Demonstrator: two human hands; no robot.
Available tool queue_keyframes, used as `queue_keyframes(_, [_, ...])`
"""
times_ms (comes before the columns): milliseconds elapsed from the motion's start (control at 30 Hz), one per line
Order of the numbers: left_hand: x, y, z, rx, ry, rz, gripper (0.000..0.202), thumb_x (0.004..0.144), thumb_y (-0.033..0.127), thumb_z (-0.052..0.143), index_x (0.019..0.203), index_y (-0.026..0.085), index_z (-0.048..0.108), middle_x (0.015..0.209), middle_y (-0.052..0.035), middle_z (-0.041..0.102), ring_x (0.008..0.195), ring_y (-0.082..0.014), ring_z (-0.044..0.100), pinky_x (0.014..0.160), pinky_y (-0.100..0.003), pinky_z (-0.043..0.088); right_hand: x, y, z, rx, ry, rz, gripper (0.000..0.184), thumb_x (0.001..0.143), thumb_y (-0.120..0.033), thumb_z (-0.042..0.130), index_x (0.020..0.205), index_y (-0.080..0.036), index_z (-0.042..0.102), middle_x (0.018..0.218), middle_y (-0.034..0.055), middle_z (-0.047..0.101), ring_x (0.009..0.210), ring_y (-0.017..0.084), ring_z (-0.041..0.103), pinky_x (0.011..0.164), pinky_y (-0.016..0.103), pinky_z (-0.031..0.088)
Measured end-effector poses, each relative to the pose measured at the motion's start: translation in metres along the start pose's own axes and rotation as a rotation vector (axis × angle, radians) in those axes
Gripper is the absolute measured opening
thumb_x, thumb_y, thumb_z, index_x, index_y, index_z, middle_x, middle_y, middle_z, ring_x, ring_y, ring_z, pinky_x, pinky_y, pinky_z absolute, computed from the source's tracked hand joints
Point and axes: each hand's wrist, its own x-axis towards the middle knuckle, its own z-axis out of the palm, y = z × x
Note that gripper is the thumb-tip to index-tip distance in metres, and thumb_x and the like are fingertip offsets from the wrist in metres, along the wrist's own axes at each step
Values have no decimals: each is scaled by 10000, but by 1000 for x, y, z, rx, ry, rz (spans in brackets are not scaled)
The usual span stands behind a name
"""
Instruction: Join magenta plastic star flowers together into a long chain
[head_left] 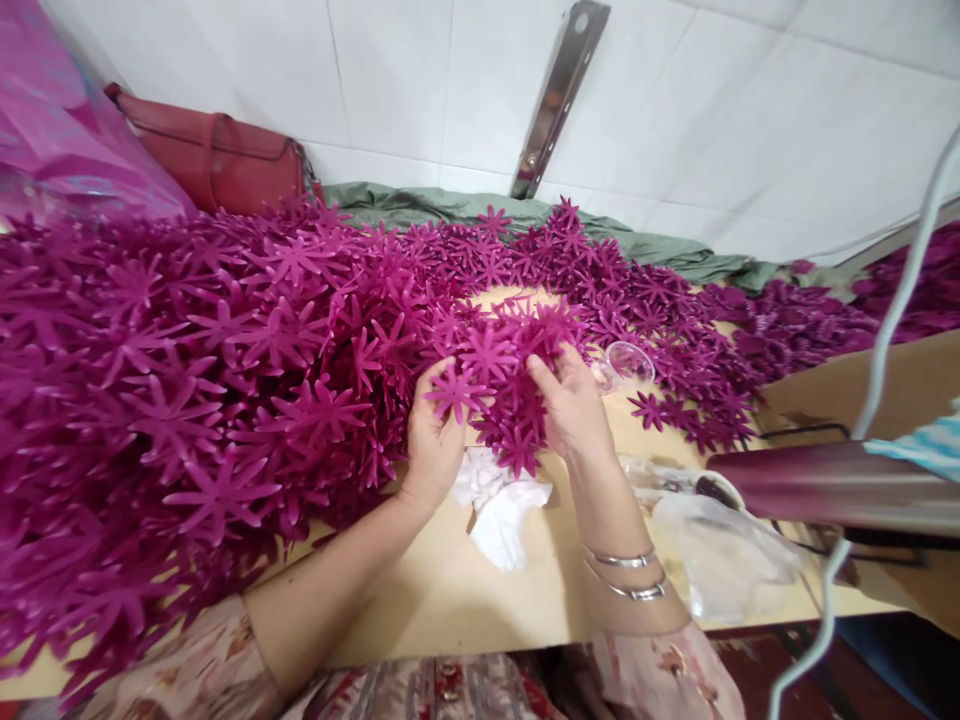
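Note:
Magenta, star-shaped artificial flower pieces [225, 490] lie in a deep heap across the left of the table. In front of me, my left hand [436, 440] is closed on one flower piece [457, 392], its petals spread over the fingers. My right hand [576, 405] grips the side of a loose cluster of the same flowers [517, 420], thumb in front and the other fingers partly hidden behind petals. A crumpled white tissue [499, 505] lies on the table just below the cluster.
More flowers [675, 330] spread along the back right, near a clear plastic cup [630, 365]. Plastic bags [724, 555] lie to my right. A white cable [892, 310] hangs at the right. A red handbag [217, 150] and green cloth [420, 205] rest against the tiled wall.

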Motion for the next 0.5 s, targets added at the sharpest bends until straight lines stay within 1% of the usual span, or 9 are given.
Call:
queue_keyframes(67, [-2, 4, -2, 109, 25, 99, 480, 983, 276, 615, 1442, 261, 475, 1368, -106, 652, 1226, -223, 680, 1070, -395, 554, 2, -1, -1, -178, -54, -75, 464, 857, -333, 677, 1305, -230, 615, 1442, 107, 632, 1351, 246, 575, 1159, 493, 452])
queue_keyframes(133, [-4, 8, -3, 254, 30, 236, 513, 993, 232, 585, 1488, 261, 453, 1502, -110, 554, 1402, -234, 548, 1219, -423, 421, 1, -9, -4, -384, -80, -167, 445, 870, -274, 631, 1310, -205, 639, 1497, 140, 575, 1410, 260, 521, 1192, 508, 408])
queue_keyframes(200, [-4, 12, -4, 329, 32, 338, 529, 1012, 212, 543, 1525, 271, 425, 1556, -97, 503, 1469, -228, 471, 1277, -430, 334, -2, -19, -13, -586, -68, -267, 375, 888, -220, 567, 1240, -181, 693, 1437, 164, 609, 1387, 270, 536, 1187, 501, 403])
queue_keyframes(267, [-4, 14, -4, 351, 33, 394, 537, 1042, 217, 479, 1565, 289, 376, 1596, -83, 460, 1505, -217, 422, 1303, -428, 283, -7, -28, -26, -736, -15, -312, 349, 900, -171, 497, 1167, -175, 722, 1285, 162, 686, 1271, 273, 607, 1127, 484, 450])
queue_keyframes(300, [-4, 14, -3, 352, 32, 408, 542, 1055, 223, 448, 1582, 298, 348, 1618, -77, 436, 1523, -212, 396, 1313, -426, 258, -10, -31, -33, -808, 9, -286, 346, 897, -153, 475, 1134, -178, 727, 1196, 152, 714, 1184, 277, 643, 1073, 481, 480])
queue_keyframes(367, [-3, 15, -2, 341, 22, 421, 555, 1070, 235, 410, 1608, 316, 296, 1651, -67, 396, 1551, -207, 352, 1324, -427, 224, -18, -33, -46, -955, 10, -145, 307, 883, -154, 498, 1081, -188, 730, 1080, 135, 733, 1034, 286, 677, 974, 474, 509])
queue_keyframes(433, [-4, 16, -1, 313, 3, 425, 576, 1074, 240, 407, 1621, 336, 255, 1660, -63, 390, 1552, -209, 353, 1321, -433, 236, -27, -28, -53, -1051, -33, 3, 263, 863, -189, 567, 1072, -186, 726, 1051, 128, 723, 941, 281, 681, 922, 459, 515])
queue_keyframes(500, [-6, 16, -1, 292, -23, 432, 581, 1075, 240, 409, 1622, 349, 249, 1647, -65, 415, 1519, -214, 415, 1302, -439, 290, -34, -20, -55, -1068, -70, 63, 272, 853, -250, 628, 1100, -183, 719, 1078, 128, 695, 911, 268, 672, 906, 441, 516])
